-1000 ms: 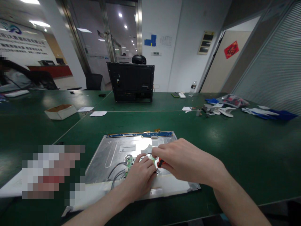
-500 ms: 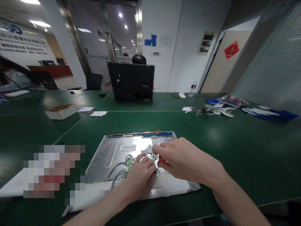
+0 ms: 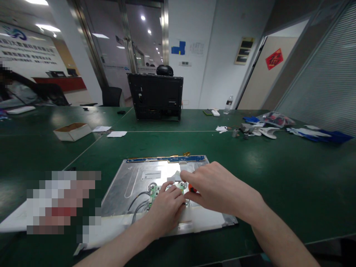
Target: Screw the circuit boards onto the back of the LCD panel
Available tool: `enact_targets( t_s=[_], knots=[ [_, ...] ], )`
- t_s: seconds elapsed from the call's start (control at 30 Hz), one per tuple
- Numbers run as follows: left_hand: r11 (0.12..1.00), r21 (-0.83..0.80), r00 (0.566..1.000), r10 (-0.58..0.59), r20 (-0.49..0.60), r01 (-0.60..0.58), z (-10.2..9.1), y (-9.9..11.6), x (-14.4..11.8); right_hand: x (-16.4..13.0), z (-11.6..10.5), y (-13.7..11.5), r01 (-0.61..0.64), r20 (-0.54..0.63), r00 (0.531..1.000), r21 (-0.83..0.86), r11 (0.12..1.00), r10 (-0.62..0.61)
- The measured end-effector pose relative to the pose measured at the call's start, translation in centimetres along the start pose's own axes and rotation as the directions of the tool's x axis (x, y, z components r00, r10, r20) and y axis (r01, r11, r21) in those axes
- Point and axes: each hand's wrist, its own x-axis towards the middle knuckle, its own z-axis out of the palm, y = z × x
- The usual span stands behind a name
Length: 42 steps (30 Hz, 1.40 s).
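A flat metal LCD panel (image 3: 116, 193) lies back-up on the table, with a blue circuit strip (image 3: 194, 158) along its far edge. Near its middle sits a small green circuit board (image 3: 153, 193), from which grey cables (image 3: 137, 208) run to the left. My left hand (image 3: 168, 204) is bent over this board, its fingers pressing down on it and covering most of it. Closed round the orange handle of a screwdriver (image 3: 191, 188), my right hand (image 3: 214, 187) is above the board's right side. Fingers hide the screwdriver's tip.
Behind the panel stands a black monitor housing (image 3: 157, 97). An open cardboard box (image 3: 72, 132) and white papers (image 3: 116, 134) are at the left. Far right lie loose parts (image 3: 249, 128), plastic bags (image 3: 275, 118) and a water bottle (image 3: 228, 104). A blurred patch (image 3: 61, 204) covers the near left.
My right hand has turned the screwdriver slightly, so its orange handle shows at a different angle. My left hand and the panel stay in place.
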Motion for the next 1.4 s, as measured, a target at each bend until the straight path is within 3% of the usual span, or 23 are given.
enact_targets(
  t_s=[1.03, 1.4],
  knots=[
    [1.0, -0.014, 1.0, 0.001, -0.009, -0.001, 0.15, -0.01, -0.04, 0.06, 0.05, 0.16, 0.069, 0.024, 0.997, 0.057, 0.996, -0.071],
    [0.997, -0.059, 0.998, -0.052, 0.041, 0.054, 0.23, 0.1, -0.1, -0.12, 0.04, 0.31, 0.145, 0.009, 0.989, 0.136, 0.98, -0.148]
  ],
)
